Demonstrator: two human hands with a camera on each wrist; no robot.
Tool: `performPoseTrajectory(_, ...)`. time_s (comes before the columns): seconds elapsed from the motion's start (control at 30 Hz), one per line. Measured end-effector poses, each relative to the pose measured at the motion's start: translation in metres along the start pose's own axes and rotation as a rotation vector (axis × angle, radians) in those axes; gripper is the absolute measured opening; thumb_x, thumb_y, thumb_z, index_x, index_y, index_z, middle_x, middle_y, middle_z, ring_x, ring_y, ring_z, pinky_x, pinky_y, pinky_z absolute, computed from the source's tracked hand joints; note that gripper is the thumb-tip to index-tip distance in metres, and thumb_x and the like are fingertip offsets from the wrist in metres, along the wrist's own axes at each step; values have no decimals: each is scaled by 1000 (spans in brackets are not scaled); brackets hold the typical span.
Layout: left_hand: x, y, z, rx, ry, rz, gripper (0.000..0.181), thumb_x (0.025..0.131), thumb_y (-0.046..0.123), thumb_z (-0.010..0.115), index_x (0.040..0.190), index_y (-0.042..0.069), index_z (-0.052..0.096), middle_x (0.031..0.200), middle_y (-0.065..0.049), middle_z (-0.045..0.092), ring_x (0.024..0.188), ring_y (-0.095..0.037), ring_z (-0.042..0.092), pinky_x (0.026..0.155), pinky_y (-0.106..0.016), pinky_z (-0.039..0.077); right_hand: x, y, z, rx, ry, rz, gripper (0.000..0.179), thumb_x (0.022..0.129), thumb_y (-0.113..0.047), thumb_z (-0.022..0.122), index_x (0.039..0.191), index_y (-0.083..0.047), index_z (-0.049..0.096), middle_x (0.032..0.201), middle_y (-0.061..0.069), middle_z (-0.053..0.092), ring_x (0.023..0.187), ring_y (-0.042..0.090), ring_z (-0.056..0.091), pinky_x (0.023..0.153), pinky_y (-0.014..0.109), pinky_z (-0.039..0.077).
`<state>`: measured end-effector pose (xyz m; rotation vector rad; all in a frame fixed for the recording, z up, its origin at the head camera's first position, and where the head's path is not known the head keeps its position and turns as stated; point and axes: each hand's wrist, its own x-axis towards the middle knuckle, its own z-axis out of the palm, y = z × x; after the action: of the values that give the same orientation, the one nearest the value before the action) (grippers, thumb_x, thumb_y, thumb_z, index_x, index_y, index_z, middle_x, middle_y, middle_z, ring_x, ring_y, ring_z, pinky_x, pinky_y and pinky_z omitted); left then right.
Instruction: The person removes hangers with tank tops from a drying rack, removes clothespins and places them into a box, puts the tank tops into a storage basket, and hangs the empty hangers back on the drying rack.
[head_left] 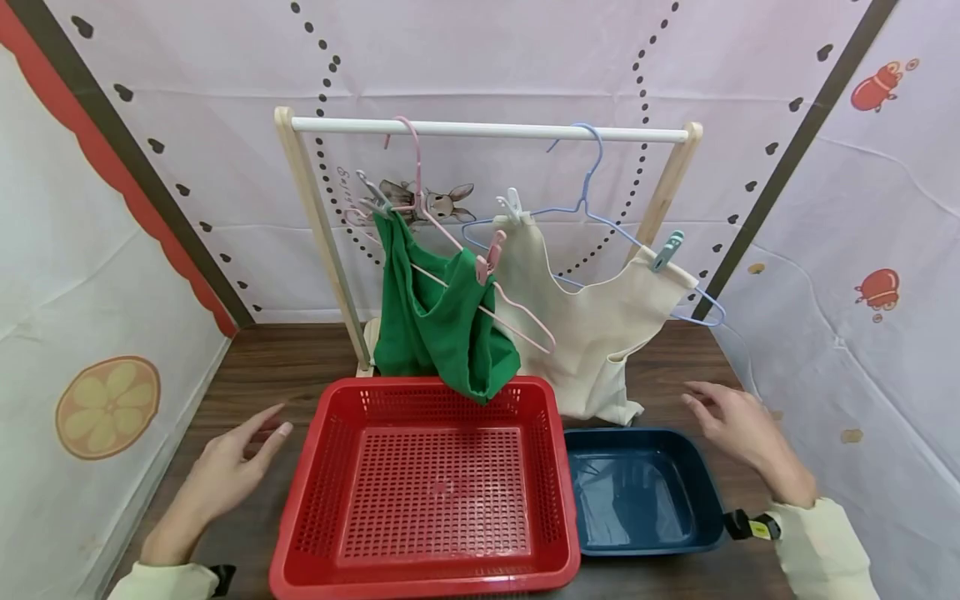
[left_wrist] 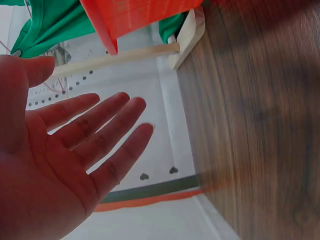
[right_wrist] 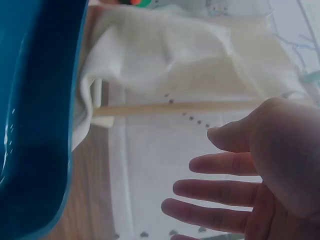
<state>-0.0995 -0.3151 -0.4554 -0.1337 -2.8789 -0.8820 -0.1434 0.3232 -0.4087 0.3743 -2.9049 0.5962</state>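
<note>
My left hand [head_left: 225,467] hovers left of the red basket [head_left: 300,492], its fingers relaxed and nothing in them. On the other side, my right hand [head_left: 738,425] is beside the blue tray [head_left: 708,492], also holding nothing. A green garment [head_left: 427,308] is clipped to a pink hanger [head_left: 418,167] by a grey clothespin [head_left: 373,193] and a pink clothespin [head_left: 491,257]; its hem overlaps the basket's back rim. To its right a cream garment [head_left: 577,333] hangs from a blue hanger [head_left: 588,179], held by a white clothespin [head_left: 512,205] and a teal clothespin [head_left: 667,251].
Both hangers hook over the white rod [head_left: 487,130] of a wooden rack [head_left: 322,242] at the back of the dark wooden table [head_left: 262,354]. Printed cloth walls [head_left: 480,50] enclose the table at the back and both sides.
</note>
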Motion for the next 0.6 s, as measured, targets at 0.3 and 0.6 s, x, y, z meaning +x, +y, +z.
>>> performPoseTrajectory(0.3,-4,8,6,-8,-82,-80,62,103,40,52,141,-8,47,113,-24,68,93,-32,68,74,-50,56,4,-28,-6,109,-14,-49,35,100,-16,60,127,6,61,110,22,71,85,32,71,71,49,57)
performPoseTrajectory(0.6,-8,11,12,-50,-129,-115,63,104,42,49,142,-8,45,105,-13,70,84,-20,67,61,-28,51,11,-54,-8,184,4,-106,32,99,-14,62,128,1,62,120,21,67,89,31,71,74,47,58)
